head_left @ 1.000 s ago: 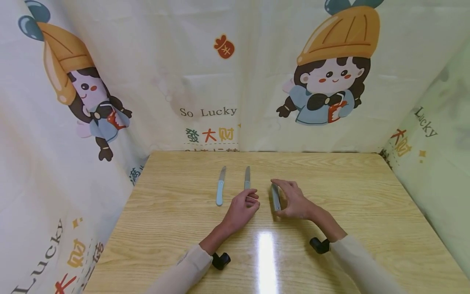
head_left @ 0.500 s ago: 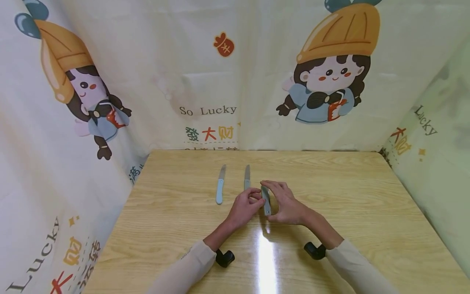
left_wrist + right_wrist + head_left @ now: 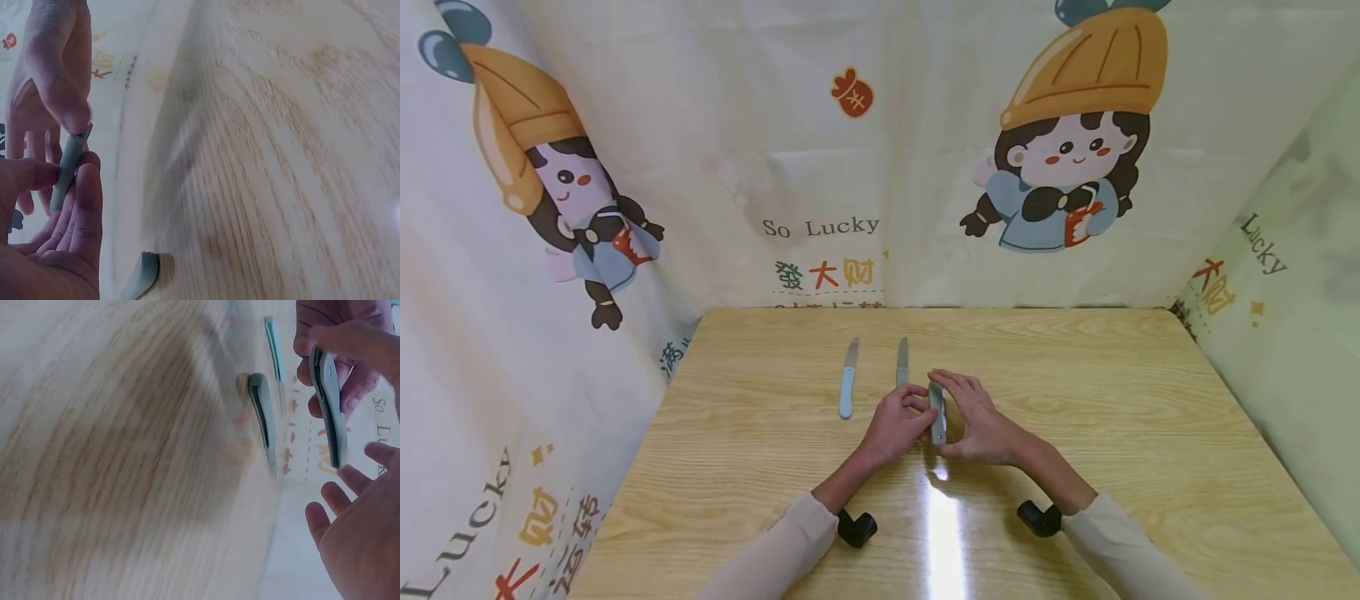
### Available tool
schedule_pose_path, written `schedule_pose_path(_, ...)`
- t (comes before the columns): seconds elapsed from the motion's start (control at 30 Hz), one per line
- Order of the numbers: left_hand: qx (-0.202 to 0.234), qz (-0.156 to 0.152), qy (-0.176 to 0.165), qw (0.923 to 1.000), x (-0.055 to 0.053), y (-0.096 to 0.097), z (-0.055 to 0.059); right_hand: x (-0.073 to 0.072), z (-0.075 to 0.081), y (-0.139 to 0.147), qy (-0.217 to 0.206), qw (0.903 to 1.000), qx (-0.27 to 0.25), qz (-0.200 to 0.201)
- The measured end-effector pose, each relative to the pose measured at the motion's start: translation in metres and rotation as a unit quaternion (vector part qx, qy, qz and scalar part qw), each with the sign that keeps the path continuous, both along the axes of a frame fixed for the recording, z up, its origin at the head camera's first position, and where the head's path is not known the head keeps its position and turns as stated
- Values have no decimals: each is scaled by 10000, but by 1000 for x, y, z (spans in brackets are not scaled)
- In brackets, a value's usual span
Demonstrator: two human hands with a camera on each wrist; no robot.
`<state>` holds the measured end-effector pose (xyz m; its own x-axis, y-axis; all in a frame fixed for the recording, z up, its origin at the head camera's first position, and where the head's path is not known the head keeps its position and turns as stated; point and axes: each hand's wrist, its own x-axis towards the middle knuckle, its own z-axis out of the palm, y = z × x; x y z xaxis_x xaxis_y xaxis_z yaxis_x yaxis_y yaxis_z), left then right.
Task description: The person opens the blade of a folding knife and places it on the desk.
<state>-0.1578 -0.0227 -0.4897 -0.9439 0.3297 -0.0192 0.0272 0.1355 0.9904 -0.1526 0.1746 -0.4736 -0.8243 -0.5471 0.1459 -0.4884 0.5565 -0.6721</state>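
Note:
A grey-green folding knife (image 3: 937, 415) is held above the table between both hands, its blade folded into the handle. My left hand (image 3: 897, 423) pinches its side between thumb and fingers. With thumb and fingertips at opposite ends, my right hand (image 3: 988, 423) grips the same knife lengthwise. The handle's slot shows on the folding knife (image 3: 330, 409) in the right wrist view. Left of it on the table lies an unfolded grey knife (image 3: 902, 367), its handle partly hidden behind my left hand. Farther left lies an unfolded light-blue knife (image 3: 847, 390), blade pointing away.
The wooden table (image 3: 760, 467) ends at a printed curtain (image 3: 925, 167) at the back, with more curtain on both sides. A bright light reflection lies across the table's front middle. Each wrist wears a black camera.
My right hand has carried the folding knife left to my left hand, which now pinches it too. The two knives on the table stay put.

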Motion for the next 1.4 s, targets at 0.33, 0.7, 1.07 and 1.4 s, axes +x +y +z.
schedule_pose_path(0.33, 90, -109, 2, 9999, 1, -6, -1, -1, -4, 0, -1702, 9602, -2026, -900)
schedule_pose_path(0.7, 270, -238, -1, 9994, 4, -8, -1, -2, -17, -1, -2698, 9159, -2578, -1481)
schedule_pose_path(1.07, 230, -153, -241, 9993, 6, -8, -5, 1, -22, 0, -2478, 9287, -2387, -1382)
schedule_pose_path(1.4, 458, -302, -172, 9983, 5, -10, -9, 4, -22, 1, -2675, 9171, -2617, -1375)
